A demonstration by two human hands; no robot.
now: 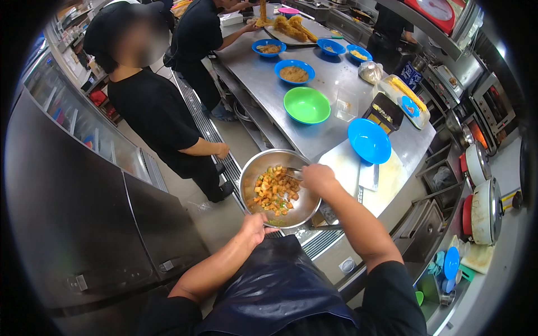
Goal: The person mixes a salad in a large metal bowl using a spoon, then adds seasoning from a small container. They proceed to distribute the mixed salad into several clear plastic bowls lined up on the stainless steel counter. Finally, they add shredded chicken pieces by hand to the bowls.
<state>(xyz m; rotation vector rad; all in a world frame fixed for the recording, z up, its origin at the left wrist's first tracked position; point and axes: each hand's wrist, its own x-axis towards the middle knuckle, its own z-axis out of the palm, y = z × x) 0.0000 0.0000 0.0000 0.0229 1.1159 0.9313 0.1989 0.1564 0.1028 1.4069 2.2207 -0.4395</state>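
Observation:
A wide stainless steel mixing bowl [307,203] is in front of my apron, tilted toward me. In it lie browned, diced cubes of food [273,193] mixed with small green bits. My left hand [256,228] is closed on the bowl's near left rim. Over the right side of the bowl, my right hand [318,179] is wrapped round the handle of a metal spoon [293,173]. The spoon's head is among the cubes; most of its handle is hidden by my fingers.
A steel worktable [311,134] stretches ahead, with a green bowl [307,105], a blue bowl [369,140], a black container [384,113] and a white cutting board [339,162]. One person [151,117] stands close at left, beside steel cabinets [73,207]. Pots [483,210] stand at right.

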